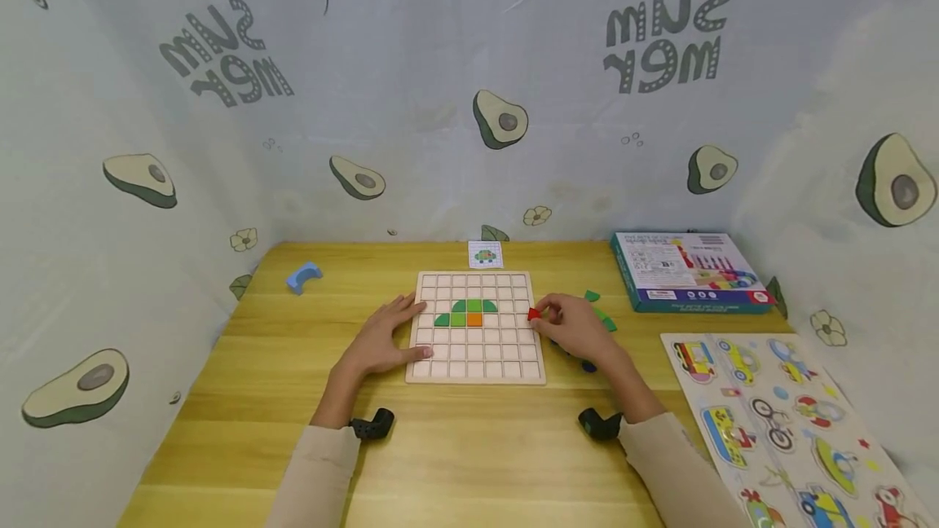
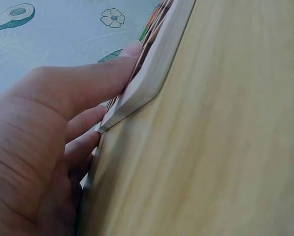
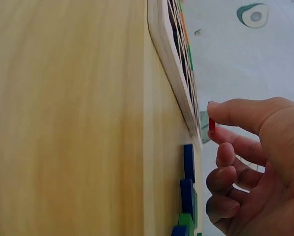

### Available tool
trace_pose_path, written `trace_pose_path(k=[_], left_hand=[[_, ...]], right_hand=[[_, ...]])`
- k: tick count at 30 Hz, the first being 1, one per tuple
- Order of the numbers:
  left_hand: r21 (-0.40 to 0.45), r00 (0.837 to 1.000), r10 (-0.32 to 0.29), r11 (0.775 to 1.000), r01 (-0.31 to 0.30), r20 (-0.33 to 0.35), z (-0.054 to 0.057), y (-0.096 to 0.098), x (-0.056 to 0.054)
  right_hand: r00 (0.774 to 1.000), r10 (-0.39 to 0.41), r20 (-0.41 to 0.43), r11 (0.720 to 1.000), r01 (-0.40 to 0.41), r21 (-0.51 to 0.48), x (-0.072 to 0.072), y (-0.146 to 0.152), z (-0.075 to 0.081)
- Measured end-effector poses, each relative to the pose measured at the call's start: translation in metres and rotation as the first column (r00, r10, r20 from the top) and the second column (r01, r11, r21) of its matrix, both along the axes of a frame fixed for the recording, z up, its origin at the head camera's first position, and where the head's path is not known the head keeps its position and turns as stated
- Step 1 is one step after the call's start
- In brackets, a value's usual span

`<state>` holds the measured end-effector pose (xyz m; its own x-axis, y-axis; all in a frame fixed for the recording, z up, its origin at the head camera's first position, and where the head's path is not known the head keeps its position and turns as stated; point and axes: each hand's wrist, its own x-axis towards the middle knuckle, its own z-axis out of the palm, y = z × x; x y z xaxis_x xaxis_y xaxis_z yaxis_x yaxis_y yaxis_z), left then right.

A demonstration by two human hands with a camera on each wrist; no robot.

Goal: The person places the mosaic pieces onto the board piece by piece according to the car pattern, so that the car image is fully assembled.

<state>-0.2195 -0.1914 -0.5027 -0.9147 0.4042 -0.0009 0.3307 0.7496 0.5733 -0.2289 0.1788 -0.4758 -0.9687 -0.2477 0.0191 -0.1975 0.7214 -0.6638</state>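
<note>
1. Left of the frame's centre: left grip (image 1: 377,340), fingers spread, touches the grid board (image 1: 484,354), seemingly steadying it.
2. Right of centre: right grip (image 1: 577,324) pinches a red piece (image 1: 533,314), probably for fine control.

Left of the right hand (image 1: 578,324), the grid board (image 1: 477,353) bars low passage; loose blocks (image 1: 605,319) crowd its right; above, room is free.

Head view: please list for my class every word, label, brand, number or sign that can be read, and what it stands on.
"sum mer", mirrored, upper left of the cloth.
"sum mer", mirrored, upper right of the same cloth.
Box: its print is too small and blurred to read.
</note>
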Motion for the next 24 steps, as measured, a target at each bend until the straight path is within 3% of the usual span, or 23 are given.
trace_pose_path(k=[17,24], left_hand=[[-0.007,1.0,-0.001,1.0,0.001,-0.004,-0.001,-0.001,-0.001],[-0.007,1.0,-0.003,1.0,0.003,-0.004,0.0,-0.001,-0.002]], right_hand=[[0.999,0.033,0.03,0.999,-0.032,-0.033,-0.004,-0.049,0.001],[0.999,0.035,0.03,0.999,-0.035,0.002,-0.006,-0.06,0.0]])
